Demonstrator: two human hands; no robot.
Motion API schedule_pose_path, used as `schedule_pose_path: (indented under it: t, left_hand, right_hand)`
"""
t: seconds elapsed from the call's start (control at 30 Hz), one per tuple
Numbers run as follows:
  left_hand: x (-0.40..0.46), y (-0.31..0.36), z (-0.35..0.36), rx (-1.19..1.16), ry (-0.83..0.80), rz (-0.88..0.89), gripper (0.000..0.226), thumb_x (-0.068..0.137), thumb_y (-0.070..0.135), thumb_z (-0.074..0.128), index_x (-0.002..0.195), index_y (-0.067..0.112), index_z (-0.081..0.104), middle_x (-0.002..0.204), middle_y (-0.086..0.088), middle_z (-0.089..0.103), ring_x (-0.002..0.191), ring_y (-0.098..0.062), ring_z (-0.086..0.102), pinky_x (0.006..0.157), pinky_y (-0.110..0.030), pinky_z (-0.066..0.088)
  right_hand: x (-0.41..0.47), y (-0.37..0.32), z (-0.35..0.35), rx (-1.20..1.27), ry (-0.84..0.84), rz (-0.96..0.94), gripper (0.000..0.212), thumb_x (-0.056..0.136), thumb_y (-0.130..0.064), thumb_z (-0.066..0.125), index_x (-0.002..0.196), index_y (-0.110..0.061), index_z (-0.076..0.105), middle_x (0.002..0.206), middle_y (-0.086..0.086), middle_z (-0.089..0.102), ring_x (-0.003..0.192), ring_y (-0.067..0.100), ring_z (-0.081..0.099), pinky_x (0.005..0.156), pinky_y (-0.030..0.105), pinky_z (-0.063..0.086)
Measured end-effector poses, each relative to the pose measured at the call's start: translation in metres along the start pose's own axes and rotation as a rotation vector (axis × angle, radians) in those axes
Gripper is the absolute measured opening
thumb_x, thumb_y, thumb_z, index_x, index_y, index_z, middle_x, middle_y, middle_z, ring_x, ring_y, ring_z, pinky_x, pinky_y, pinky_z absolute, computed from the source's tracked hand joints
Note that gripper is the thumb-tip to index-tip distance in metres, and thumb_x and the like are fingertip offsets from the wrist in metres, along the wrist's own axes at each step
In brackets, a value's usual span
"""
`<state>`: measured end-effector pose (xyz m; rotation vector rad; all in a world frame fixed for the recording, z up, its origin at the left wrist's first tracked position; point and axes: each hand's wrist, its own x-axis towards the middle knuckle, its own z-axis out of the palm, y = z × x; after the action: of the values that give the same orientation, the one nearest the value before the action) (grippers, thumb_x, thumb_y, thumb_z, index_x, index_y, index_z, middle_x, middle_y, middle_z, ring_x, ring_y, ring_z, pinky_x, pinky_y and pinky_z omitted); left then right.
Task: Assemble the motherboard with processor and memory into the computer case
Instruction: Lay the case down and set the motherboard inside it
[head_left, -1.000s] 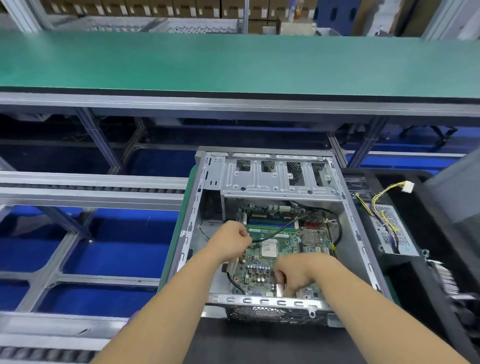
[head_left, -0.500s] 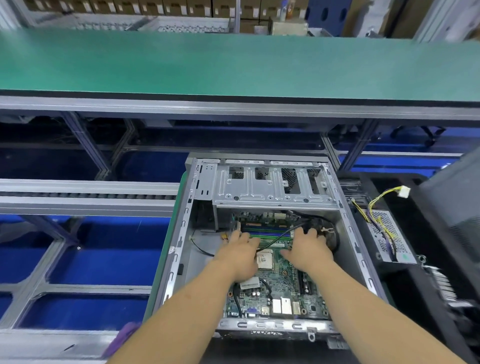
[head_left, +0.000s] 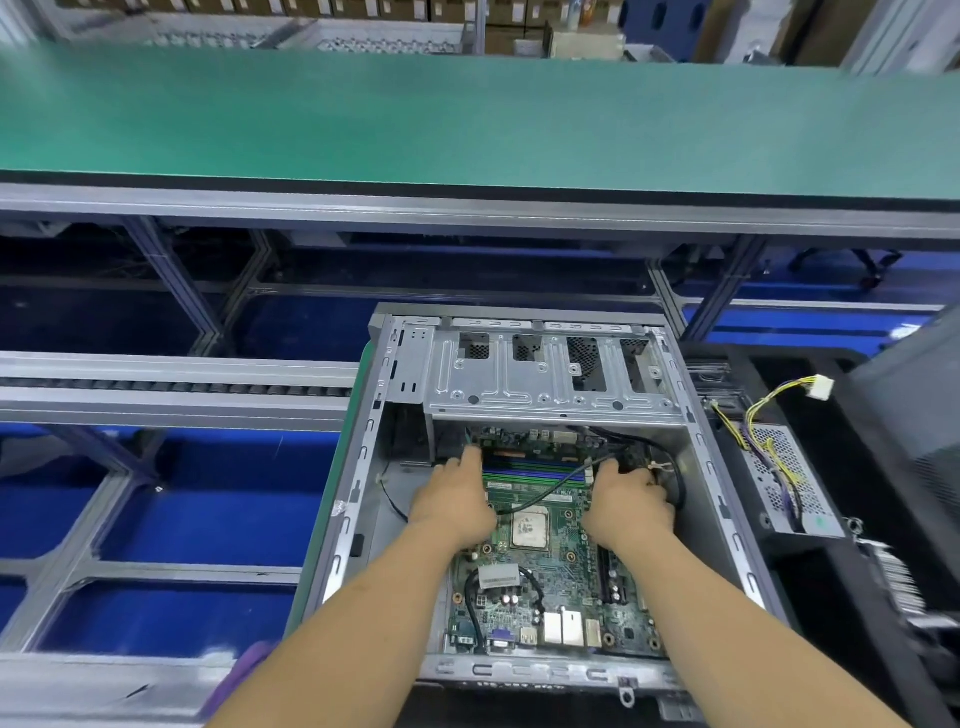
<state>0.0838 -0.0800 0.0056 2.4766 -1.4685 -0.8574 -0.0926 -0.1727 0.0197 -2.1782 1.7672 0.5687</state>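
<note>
Where black cable (head_left: 566, 480) crosses motherboard (head_left: 550, 582) — hands flank it.

Single head-worn wide-angle view, aimed forward and down, set close above near edge of open computer case (head_left: 363, 467). Forearms seen entering from below case. Green conveyor belt (head_left: 467, 119) seen beyond case's far end. No second view supplied.

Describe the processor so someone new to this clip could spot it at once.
Find the open metal computer case and the green motherboard lying in it. Between the two hands sits the processor, the only plain silvery square there, just below the black cable.
</note>
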Motion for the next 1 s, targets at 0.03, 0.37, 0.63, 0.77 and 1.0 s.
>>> schedule_pose_path:
  t: [0.03,0.37,0.63,0.77,1.0]
  left_hand:
    - [0.001,0.001,-0.001,-0.059,0.032,-0.036,0.070,0.083,0.012,0.053,0.145,0.017,0.022,0.103,-0.005,0.055,0.092,-0.025,0.054,0.064,-0.035,0.048]
    - [0.022,0.019,-0.016,-0.278,0.182,-0.082,0.024,0.098,0.015,0.043,0.093,-0.003,0.058,0.121,-0.027,0.057,0.115,-0.040,0.052,0.091,-0.038,0.044]
    - [0.054,0.022,-0.019,-0.688,0.002,-0.167,0.031,0.105,0.025,0.042,0.133,0.017,0.050,0.138,-0.005,0.048,0.121,-0.024,0.045,0.106,-0.035,0.034]
    - [0.055,0.022,-0.025,-1.021,0.177,-0.255,0.038,0.100,0.027,0.052,0.137,0.021,0.045,0.137,-0.002,0.050,0.126,-0.024,0.045,0.111,-0.042,0.033]
    - [0.030,0.016,-0.029,-0.205,0.002,-0.081,0.026,0.096,0.013,0.047,0.069,0.010,0.047,0.076,-0.007,0.051,0.064,-0.017,0.048,0.057,-0.026,0.038]
  right_hand:
    - [0.000,0.000,0.000,-0.009,-0.018,0.002,0.062,0.094,-0.035,0.062,0.142,-0.010,0.031,0.141,0.028,0.038,0.123,0.043,0.047,0.097,0.047,0.049]
    - [0.003,0.006,0.001,-0.015,-0.077,-0.030,0.074,0.084,-0.049,0.073,0.140,-0.018,0.037,0.142,0.021,0.037,0.126,0.039,0.046,0.095,0.047,0.053]
    - [0.006,0.009,0.004,0.013,-0.061,-0.015,0.066,0.083,-0.053,0.073,0.133,-0.021,0.045,0.137,0.016,0.041,0.122,0.036,0.048,0.086,0.044,0.052]
    - [0.007,0.011,0.006,0.080,-0.049,-0.009,0.061,0.083,-0.051,0.074,0.129,-0.020,0.050,0.137,0.018,0.043,0.120,0.039,0.049,0.084,0.042,0.053]
    - [0.006,0.011,0.001,0.114,-0.047,-0.003,0.063,0.082,-0.048,0.077,0.131,-0.018,0.052,0.135,0.019,0.046,0.120,0.039,0.050,0.083,0.039,0.051]
